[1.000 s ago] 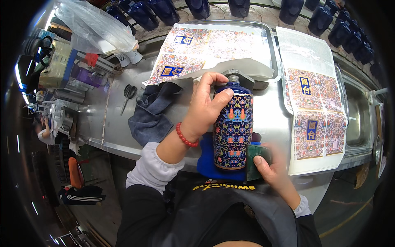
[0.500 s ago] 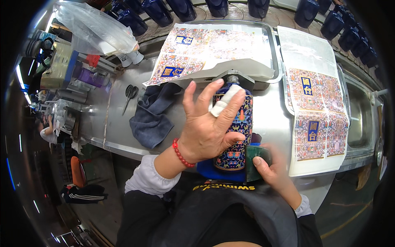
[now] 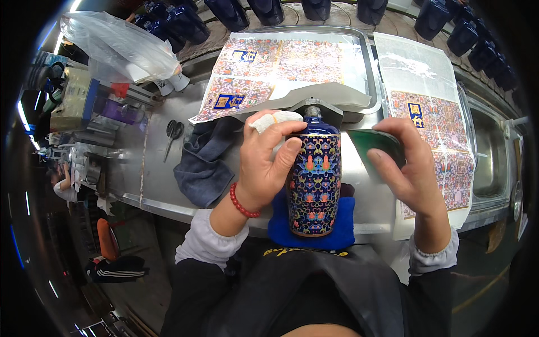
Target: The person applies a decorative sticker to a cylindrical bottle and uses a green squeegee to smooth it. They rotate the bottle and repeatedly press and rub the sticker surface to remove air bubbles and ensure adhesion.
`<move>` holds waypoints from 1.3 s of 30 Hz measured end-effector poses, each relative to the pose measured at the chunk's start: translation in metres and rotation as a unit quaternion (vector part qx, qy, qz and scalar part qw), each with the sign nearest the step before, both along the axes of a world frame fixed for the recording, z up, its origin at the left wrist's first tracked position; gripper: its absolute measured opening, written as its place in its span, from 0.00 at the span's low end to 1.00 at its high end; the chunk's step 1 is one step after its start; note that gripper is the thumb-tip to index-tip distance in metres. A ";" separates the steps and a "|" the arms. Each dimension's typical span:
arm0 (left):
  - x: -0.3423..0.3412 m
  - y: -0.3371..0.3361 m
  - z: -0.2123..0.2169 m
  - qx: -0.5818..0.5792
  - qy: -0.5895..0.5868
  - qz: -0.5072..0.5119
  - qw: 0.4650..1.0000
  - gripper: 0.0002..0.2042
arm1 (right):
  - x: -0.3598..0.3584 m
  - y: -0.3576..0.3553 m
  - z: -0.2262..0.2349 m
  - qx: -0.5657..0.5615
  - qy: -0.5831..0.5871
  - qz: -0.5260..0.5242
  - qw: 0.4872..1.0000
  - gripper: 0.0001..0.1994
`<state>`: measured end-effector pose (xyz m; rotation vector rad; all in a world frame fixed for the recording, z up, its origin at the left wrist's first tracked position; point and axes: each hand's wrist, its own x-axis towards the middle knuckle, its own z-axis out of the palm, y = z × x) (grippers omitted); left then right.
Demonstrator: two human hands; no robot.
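Note:
A dark blue bottle (image 3: 315, 185) with a colourful floral pattern lies with its neck pointing away from me, at a metal bracket (image 3: 331, 115). Its lower end is over a bright blue cloth (image 3: 343, 224). My left hand (image 3: 261, 160), with white wrapping on a finger and a red bead bracelet at the wrist, grips the bottle's upper left side, thumb on the front. To the right of the bottle, my right hand (image 3: 412, 168) is closed on a flat green scraper (image 3: 373, 145), held apart from the bottle. The scraper is partly blurred.
Patterned decal sheets (image 3: 306, 59) lie on a metal tray (image 3: 368, 56) behind the bottle; another sheet (image 3: 421, 73) is at the right. A grey-blue towel (image 3: 205, 168) and black scissors (image 3: 174, 135) lie left. Plain blue bottles (image 3: 269, 11) stand along the back. A sink (image 3: 488, 163) is far right.
My left hand has gone from spread fingers over the bottle to gripping its upper left side. My right hand with the scraper has moved up and right, away from the bottle's lower end.

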<state>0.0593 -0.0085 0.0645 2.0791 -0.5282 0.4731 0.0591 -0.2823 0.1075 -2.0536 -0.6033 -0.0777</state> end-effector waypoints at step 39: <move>-0.005 0.008 0.005 0.186 -0.117 -0.020 0.975 0.29 | 0.008 -0.009 -0.015 0.053 0.062 -0.009 0.997 0.14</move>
